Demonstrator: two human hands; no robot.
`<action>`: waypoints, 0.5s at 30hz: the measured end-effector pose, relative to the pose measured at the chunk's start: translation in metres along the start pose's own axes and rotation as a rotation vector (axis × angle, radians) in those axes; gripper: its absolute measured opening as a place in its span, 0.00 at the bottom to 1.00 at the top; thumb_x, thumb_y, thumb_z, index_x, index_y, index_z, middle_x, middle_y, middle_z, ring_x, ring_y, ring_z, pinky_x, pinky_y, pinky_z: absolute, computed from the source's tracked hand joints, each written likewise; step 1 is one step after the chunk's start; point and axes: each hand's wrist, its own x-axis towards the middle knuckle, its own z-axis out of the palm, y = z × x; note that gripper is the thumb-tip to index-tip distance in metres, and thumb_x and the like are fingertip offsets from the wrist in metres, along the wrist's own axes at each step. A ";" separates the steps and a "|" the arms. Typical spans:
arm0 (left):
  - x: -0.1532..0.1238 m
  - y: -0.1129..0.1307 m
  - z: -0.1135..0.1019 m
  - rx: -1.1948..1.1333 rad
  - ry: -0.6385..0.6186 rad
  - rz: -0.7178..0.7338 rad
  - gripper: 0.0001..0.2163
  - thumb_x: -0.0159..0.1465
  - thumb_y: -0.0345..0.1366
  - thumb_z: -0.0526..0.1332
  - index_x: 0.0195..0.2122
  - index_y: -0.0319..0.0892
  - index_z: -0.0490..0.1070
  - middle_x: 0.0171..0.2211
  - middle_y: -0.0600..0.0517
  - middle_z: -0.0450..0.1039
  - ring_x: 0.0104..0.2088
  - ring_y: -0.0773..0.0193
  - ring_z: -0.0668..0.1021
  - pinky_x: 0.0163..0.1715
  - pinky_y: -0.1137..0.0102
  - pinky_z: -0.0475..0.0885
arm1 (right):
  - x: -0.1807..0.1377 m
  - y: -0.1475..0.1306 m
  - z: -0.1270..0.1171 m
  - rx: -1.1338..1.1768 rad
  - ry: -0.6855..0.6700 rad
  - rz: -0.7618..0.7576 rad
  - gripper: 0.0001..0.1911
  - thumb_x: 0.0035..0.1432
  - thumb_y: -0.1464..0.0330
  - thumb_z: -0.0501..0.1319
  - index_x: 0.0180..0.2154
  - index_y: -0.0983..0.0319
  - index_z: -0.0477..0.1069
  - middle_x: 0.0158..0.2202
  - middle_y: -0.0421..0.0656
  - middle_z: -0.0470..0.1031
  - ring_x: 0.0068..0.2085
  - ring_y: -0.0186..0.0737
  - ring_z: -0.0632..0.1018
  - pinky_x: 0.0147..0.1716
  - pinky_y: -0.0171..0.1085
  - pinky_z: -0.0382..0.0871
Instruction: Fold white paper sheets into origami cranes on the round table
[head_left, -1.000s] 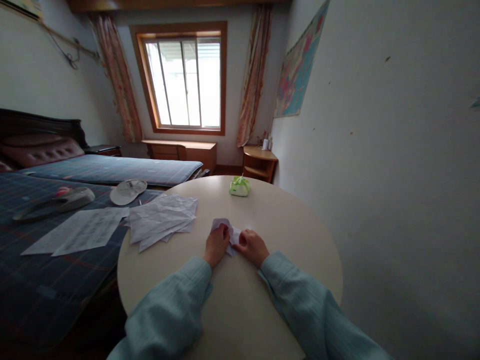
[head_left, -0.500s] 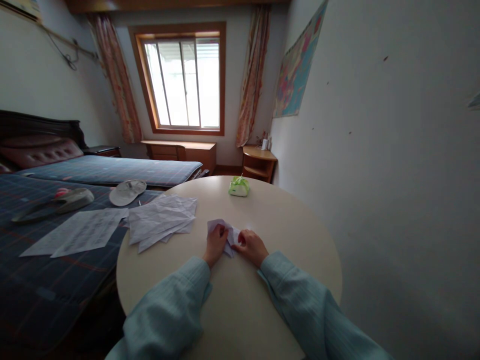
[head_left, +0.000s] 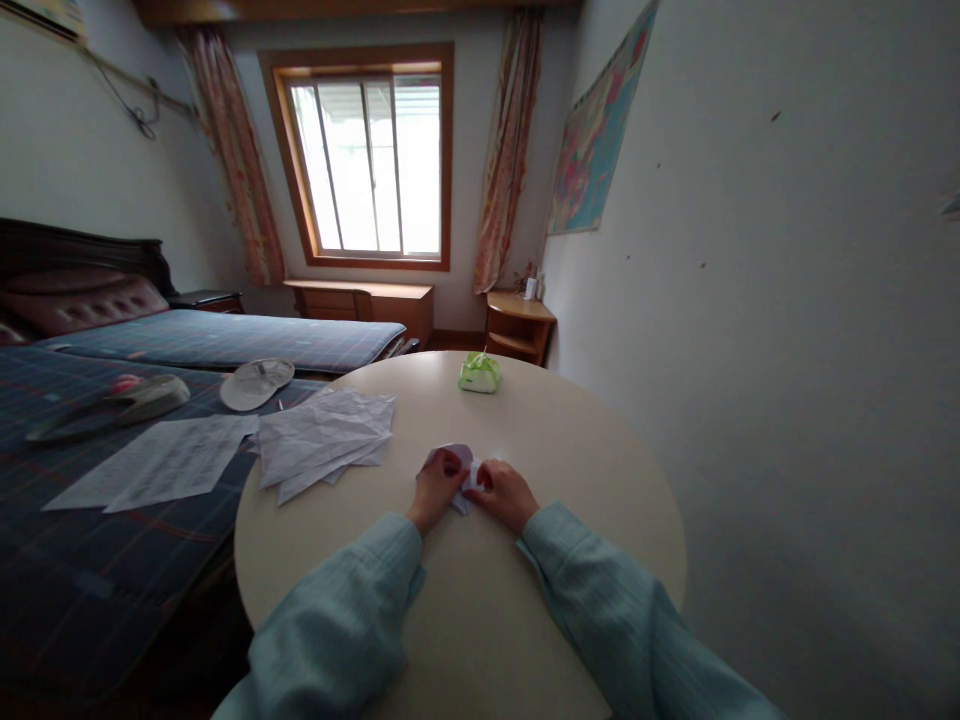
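Observation:
A small folded piece of white paper (head_left: 466, 468) lies on the round beige table (head_left: 585, 470) in front of me. My left hand (head_left: 436, 489) pinches its left side, fingers curled over the fold. My right hand (head_left: 505, 492) grips its right side, fingers closed on the paper. Both hands rest on the tabletop close together, and most of the paper is hidden beneath them. Light blue sleeves cover both forearms.
A stack of crumpled white sheets (head_left: 324, 437) overhangs the table's left edge. A green tissue pack (head_left: 480, 372) sits at the far side. The bed (head_left: 112, 470) on the left carries printed pages (head_left: 161, 460), a cap (head_left: 255, 383) and a dark object. A white wall is close on the right.
My left hand has shifted slightly right and the upper flap of the paper has been folded down, so the paper looks smaller and more covered by my fingers.

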 end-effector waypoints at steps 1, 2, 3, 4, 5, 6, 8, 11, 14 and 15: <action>-0.001 0.002 0.000 0.024 -0.002 -0.005 0.08 0.47 0.29 0.62 0.28 0.39 0.65 0.26 0.54 0.71 0.29 0.67 0.74 0.32 0.73 0.68 | 0.000 0.000 0.001 0.002 0.008 -0.005 0.12 0.48 0.61 0.60 0.25 0.63 0.63 0.26 0.40 0.66 0.30 0.34 0.66 0.30 0.32 0.57; -0.003 0.005 -0.001 0.042 -0.008 -0.009 0.09 0.46 0.28 0.63 0.29 0.39 0.66 0.26 0.54 0.71 0.29 0.67 0.74 0.32 0.73 0.68 | 0.000 0.001 0.001 0.004 0.017 -0.009 0.12 0.48 0.60 0.60 0.25 0.63 0.63 0.25 0.40 0.66 0.30 0.33 0.66 0.30 0.32 0.57; -0.004 0.007 -0.001 0.056 -0.020 -0.009 0.10 0.45 0.27 0.63 0.29 0.39 0.66 0.27 0.54 0.71 0.30 0.67 0.74 0.33 0.73 0.68 | 0.000 0.001 0.002 0.004 0.024 -0.013 0.13 0.49 0.60 0.59 0.25 0.63 0.63 0.25 0.40 0.66 0.29 0.33 0.66 0.30 0.32 0.57; -0.005 0.008 -0.002 0.069 -0.031 -0.005 0.11 0.44 0.27 0.63 0.30 0.39 0.67 0.27 0.54 0.72 0.30 0.68 0.74 0.34 0.73 0.69 | 0.000 0.001 0.002 0.003 0.028 -0.015 0.13 0.49 0.59 0.58 0.25 0.63 0.63 0.25 0.40 0.66 0.29 0.33 0.65 0.30 0.32 0.57; -0.005 0.010 -0.002 0.081 -0.045 0.001 0.12 0.45 0.26 0.63 0.31 0.39 0.68 0.28 0.54 0.72 0.31 0.68 0.74 0.34 0.73 0.69 | 0.000 0.001 0.003 0.001 0.029 -0.016 0.13 0.50 0.59 0.58 0.25 0.63 0.63 0.25 0.40 0.66 0.29 0.33 0.65 0.29 0.32 0.57; -0.006 0.010 -0.002 0.093 -0.059 0.007 0.12 0.45 0.26 0.63 0.32 0.39 0.68 0.28 0.54 0.72 0.31 0.68 0.74 0.35 0.73 0.69 | 0.000 0.001 0.003 0.000 0.029 -0.016 0.13 0.49 0.59 0.58 0.25 0.63 0.63 0.25 0.40 0.66 0.29 0.33 0.65 0.29 0.32 0.57; -0.006 0.011 -0.003 0.122 -0.084 0.017 0.12 0.46 0.27 0.62 0.34 0.39 0.69 0.29 0.54 0.72 0.32 0.67 0.74 0.36 0.74 0.68 | 0.000 0.001 0.003 -0.003 0.025 -0.012 0.12 0.49 0.60 0.59 0.25 0.63 0.63 0.25 0.40 0.66 0.29 0.33 0.65 0.29 0.32 0.57; -0.006 0.011 -0.003 0.191 -0.102 0.014 0.12 0.49 0.29 0.60 0.36 0.40 0.69 0.31 0.53 0.73 0.34 0.67 0.74 0.37 0.74 0.67 | 0.000 0.000 0.002 -0.009 0.024 -0.002 0.12 0.49 0.61 0.59 0.25 0.63 0.63 0.25 0.40 0.66 0.29 0.33 0.65 0.29 0.32 0.56; -0.006 0.011 -0.003 0.255 -0.111 0.017 0.11 0.51 0.31 0.59 0.37 0.41 0.70 0.32 0.53 0.73 0.35 0.66 0.74 0.38 0.74 0.66 | 0.000 -0.001 0.001 -0.016 0.023 -0.007 0.11 0.49 0.61 0.58 0.24 0.63 0.63 0.25 0.40 0.66 0.29 0.33 0.65 0.29 0.32 0.56; -0.006 0.011 -0.003 0.268 -0.116 0.021 0.10 0.52 0.32 0.58 0.37 0.42 0.70 0.33 0.53 0.73 0.35 0.65 0.74 0.38 0.74 0.66 | 0.000 -0.002 0.001 -0.016 0.021 -0.007 0.11 0.49 0.61 0.58 0.24 0.63 0.63 0.25 0.40 0.66 0.29 0.33 0.66 0.29 0.32 0.56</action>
